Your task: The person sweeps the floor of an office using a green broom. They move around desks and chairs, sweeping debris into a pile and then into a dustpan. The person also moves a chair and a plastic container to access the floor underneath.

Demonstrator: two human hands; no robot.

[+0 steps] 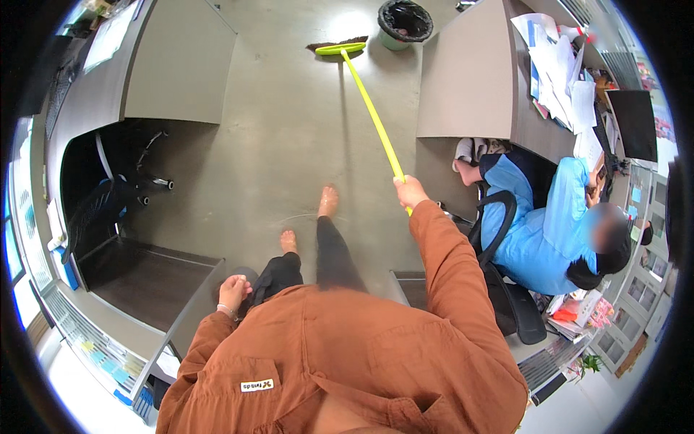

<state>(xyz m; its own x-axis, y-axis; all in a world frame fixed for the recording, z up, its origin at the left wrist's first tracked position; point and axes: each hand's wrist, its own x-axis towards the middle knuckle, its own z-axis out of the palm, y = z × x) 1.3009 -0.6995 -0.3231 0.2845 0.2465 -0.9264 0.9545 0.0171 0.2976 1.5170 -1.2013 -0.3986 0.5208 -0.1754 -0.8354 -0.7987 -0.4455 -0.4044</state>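
Note:
My right hand [411, 192] is closed round the yellow-green handle of a broom [372, 116], near its upper end. The handle slants forward and to the left. At its far end the broom's head, with dark bristles, rests on the floor beside a waste bin [405, 23] with a black liner. My left hand [233, 295] hangs low by my left side with its fingers curled. A dark grey rounded shape [247, 274] shows just beyond it. Whether the fingers hold that or anything else is hard to see.
Grey desk panels flank the floor [275, 137] on both sides. A person in blue [538, 217] sits on a black chair [517, 300] at the right desk, which bears piled papers [557, 69]. Under the left desk stands another wheeled chair [108, 202].

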